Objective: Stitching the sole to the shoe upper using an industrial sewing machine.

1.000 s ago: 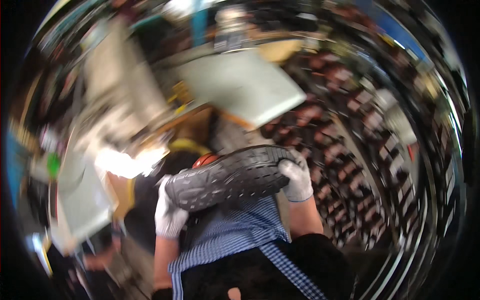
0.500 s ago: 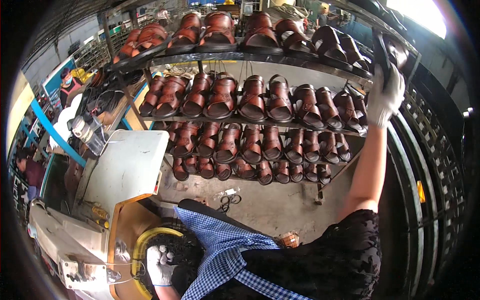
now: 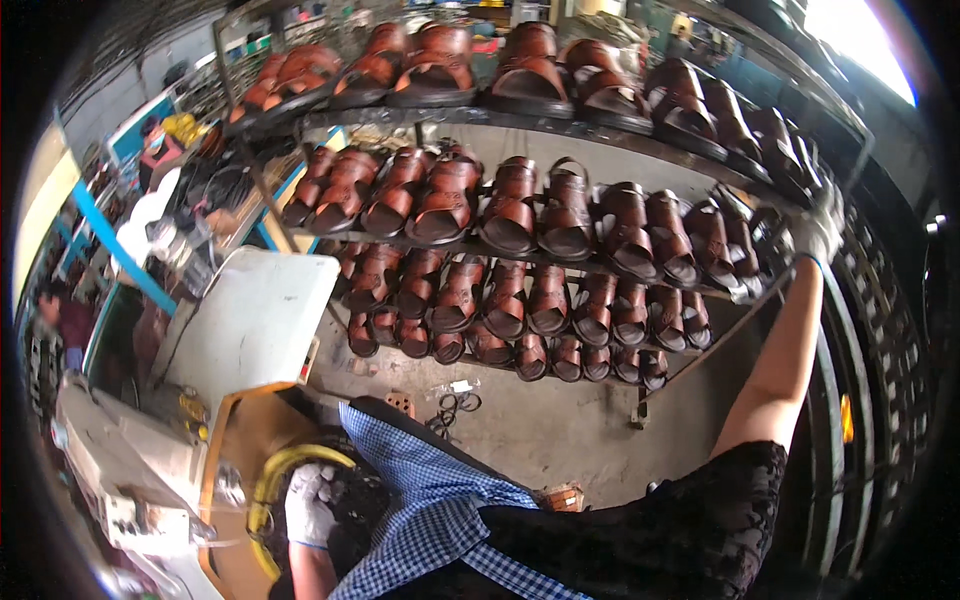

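My right hand [image 3: 818, 228], in a white knit glove, is stretched out to the right end of a metal shelf rack [image 3: 600, 262]. It is beside the rack's side frame, just below the last brown leather sandals [image 3: 782, 155] on the top shelf. Its fingers are blurred, and I cannot see whether they grip the frame. Down at the lower left, my gloved left hand [image 3: 308, 505] has its fingers curled in. It is over dark, tangled-looking material [image 3: 358, 505] inside a yellow-rimmed round container [image 3: 268, 485]; whatever it holds is hidden.
Several rows of brown sandals [image 3: 515, 205] fill the rack's shelves. A pale tabletop [image 3: 255, 310] and a beige machine [image 3: 135, 465] stand at my left. Dark metal racking [image 3: 890, 370] lines the right side. Black rings [image 3: 455, 405] lie on the floor. A person [image 3: 160, 155] is far left.
My right hand has moved down and right, away from the dark sandal it held up at the top shelf's end. The rack appears shifted slightly right. My left hand stays by the yellow-rimmed container.
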### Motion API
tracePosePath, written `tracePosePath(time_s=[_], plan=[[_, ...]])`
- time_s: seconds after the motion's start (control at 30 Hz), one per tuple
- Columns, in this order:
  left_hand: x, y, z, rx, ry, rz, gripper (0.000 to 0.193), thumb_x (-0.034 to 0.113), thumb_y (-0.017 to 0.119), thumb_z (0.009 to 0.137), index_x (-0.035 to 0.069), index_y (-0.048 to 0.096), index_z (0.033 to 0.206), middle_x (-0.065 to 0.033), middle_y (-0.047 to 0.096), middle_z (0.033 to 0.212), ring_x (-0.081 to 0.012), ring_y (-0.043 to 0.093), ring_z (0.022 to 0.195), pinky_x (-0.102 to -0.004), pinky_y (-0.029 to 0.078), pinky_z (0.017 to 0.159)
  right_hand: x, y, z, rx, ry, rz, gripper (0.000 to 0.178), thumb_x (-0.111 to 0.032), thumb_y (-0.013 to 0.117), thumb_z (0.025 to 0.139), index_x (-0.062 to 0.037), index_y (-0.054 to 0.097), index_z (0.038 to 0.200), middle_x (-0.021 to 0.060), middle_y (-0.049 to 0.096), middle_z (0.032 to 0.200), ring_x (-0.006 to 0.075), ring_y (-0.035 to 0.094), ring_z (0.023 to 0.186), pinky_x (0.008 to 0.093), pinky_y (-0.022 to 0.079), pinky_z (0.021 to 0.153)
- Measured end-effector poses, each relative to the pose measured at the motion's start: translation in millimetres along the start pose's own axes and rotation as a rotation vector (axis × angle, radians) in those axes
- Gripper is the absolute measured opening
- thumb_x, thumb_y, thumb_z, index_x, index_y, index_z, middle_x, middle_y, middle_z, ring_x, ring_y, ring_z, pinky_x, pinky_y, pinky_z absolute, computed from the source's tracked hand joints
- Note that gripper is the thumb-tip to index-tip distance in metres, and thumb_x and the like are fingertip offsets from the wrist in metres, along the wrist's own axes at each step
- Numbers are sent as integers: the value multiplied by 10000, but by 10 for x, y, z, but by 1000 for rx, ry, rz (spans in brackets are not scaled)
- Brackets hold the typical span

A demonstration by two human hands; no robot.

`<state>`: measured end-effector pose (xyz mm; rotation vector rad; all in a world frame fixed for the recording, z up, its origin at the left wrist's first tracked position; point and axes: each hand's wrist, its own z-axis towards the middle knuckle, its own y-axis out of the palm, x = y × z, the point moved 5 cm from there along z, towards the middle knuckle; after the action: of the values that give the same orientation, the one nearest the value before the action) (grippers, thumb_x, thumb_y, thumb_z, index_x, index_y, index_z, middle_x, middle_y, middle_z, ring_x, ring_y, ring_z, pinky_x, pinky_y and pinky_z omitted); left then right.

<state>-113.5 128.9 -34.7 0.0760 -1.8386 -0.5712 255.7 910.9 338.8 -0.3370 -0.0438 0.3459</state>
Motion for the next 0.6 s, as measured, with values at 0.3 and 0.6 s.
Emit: tracePosePath(time_s=[0.3,0.6], plan=[[67,81,44,24,12,110,109,63,581,915,30,638,1002,-64,690,933,-110,534,693,-267,466,677,711,455,333,-196,163,67,472,-386,717,889,-138,660,1286,149,658,1285,349,615,1173,448,474,1014],[-116,189,-112,-21,-136,-238,246,23,589,923,-3,582,1168,-136,678,1033,-186,615,771,-341,522,729,-2009,-2166,-798,758,-328,585,170,-52,806,818,35,734,945,136,712,926,231,676,869,319,572,768]])
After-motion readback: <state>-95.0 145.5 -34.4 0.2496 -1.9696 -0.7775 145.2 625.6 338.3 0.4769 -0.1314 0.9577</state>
